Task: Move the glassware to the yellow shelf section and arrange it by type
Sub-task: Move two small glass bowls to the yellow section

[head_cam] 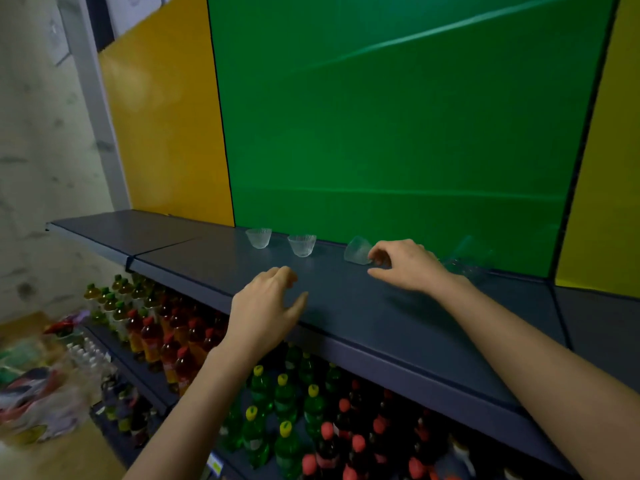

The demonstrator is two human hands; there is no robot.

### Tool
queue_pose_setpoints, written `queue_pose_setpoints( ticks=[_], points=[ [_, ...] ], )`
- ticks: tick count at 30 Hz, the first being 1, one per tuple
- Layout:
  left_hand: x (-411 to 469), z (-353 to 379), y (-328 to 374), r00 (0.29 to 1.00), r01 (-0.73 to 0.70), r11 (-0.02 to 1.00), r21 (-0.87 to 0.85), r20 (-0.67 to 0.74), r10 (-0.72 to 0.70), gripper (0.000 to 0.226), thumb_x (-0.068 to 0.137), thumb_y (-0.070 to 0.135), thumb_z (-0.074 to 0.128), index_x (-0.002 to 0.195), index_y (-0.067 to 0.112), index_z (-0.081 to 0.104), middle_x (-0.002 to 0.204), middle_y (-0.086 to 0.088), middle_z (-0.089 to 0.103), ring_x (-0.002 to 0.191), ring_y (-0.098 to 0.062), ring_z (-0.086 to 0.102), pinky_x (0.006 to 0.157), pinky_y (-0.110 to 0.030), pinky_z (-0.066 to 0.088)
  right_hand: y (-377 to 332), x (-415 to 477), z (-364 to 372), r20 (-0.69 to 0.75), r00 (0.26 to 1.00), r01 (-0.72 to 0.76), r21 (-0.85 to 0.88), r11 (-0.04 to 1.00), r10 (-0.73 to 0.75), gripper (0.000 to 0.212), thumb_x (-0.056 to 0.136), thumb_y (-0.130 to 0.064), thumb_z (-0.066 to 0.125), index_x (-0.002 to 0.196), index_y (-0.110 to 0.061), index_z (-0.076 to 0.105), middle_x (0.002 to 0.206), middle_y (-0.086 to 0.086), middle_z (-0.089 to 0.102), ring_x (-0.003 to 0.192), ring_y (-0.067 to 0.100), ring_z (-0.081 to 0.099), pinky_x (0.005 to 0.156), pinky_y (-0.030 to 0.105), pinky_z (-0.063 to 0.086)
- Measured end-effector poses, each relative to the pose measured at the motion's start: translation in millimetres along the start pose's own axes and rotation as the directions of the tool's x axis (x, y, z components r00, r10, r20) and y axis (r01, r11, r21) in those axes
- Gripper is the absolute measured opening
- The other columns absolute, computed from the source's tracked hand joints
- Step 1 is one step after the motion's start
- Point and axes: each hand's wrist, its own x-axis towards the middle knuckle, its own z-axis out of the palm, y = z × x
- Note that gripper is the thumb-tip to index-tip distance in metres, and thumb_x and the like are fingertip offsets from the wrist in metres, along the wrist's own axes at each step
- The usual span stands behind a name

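Note:
Two small ribbed glass bowls (259, 238) (302, 244) stand upright on the grey shelf (346, 306), in front of the green back panel. A third glass bowl (356, 251) is tilted on its side just left of my right hand (407, 265), whose fingertips touch or nearly touch its rim. More clear glassware (465, 261) lies blurred behind that hand. My left hand (266, 306) hovers over the shelf's front part with spread fingers, holding nothing. The yellow shelf section (166, 133) is at the left, its grey board bare.
Below the shelf stand rows of bottles with green, yellow and red caps (287, 410). Bags and packets (41, 393) lie on the floor at the left. A second yellow panel (609, 202) is at the far right.

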Motion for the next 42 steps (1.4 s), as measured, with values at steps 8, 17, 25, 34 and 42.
queue_pose_setpoints(
  ticks=[8, 17, 25, 34, 42],
  points=[
    [77.3, 48.0, -57.9, 0.999, 0.032, 0.999, -0.030, -0.016, -0.033, 0.040, 0.087, 0.038, 0.051, 0.118, 0.015, 0.047, 0.120, -0.003, 0.057, 0.112, -0.023, 0.050, 0.078, -0.035, 0.044, 6.6, 97.4, 40.9, 0.030, 0.990, -0.138, -0.079, 0.987, 0.141, 0.072, 0.080, -0.046, 0.062, 0.136, -0.009, 0.035, 0.139, 0.011, 0.044, 0.126, 0.029, 0.044, 0.101, 0.043, 0.040],
    [142.0, 89.1, -112.4, 0.992, -0.019, 0.995, -0.094, 0.121, 0.031, 0.067, 0.083, 0.051, 0.052, 0.133, 0.013, 0.030, 0.134, -0.003, 0.044, 0.123, -0.021, 0.042, 0.090, -0.037, 0.042, 12.1, 149.9, 75.0, 0.080, 0.931, -0.349, -0.088, 0.933, 0.356, 0.097, 0.068, -0.051, 0.072, 0.140, -0.008, 0.023, 0.146, 0.012, 0.037, 0.132, 0.031, 0.040, 0.104, 0.042, 0.038],
    [203.0, 115.4, -144.4, 0.937, 0.050, 0.929, -0.366, 0.340, 0.083, 0.096, 0.069, 0.052, 0.069, 0.138, 0.005, 0.022, 0.146, -0.011, 0.032, 0.133, -0.026, 0.034, 0.105, -0.038, 0.032, -7.7, 158.5, 82.7, -0.062, 0.880, -0.471, 0.018, 0.882, 0.471, 0.083, 0.060, -0.045, 0.079, 0.126, -0.013, 0.039, 0.125, 0.008, 0.056, 0.111, 0.029, 0.055, 0.090, 0.036, 0.046],
    [241.6, 160.8, -158.3, 0.802, 0.377, 0.697, -0.610, 0.592, 0.084, 0.092, 0.056, 0.035, 0.084, 0.130, 0.007, 0.037, 0.128, -0.006, 0.052, 0.111, -0.021, 0.051, 0.093, -0.029, 0.040, -34.8, 137.5, 78.4, -0.171, 0.784, -0.500, 0.396, 0.770, 0.597, 0.080, 0.063, -0.029, 0.083, 0.129, -0.011, 0.040, 0.116, 0.001, 0.051, 0.104, 0.016, 0.048, 0.089, 0.027, 0.038],
    [246.9, 160.1, -145.0, 0.844, 0.303, 0.594, -0.745, 0.500, 0.196, 0.078, 0.055, 0.017, 0.086, 0.121, 0.006, 0.047, 0.114, -0.006, 0.055, 0.101, -0.020, 0.054, 0.087, -0.027, 0.041, -42.2, 103.8, 67.0, -0.314, 0.690, -0.495, 0.451, 0.742, 0.652, 0.077, 0.056, -0.033, 0.086, 0.121, -0.015, 0.048, 0.114, 0.002, 0.059, 0.105, 0.019, 0.056, 0.093, 0.030, 0.043]
  ],
)
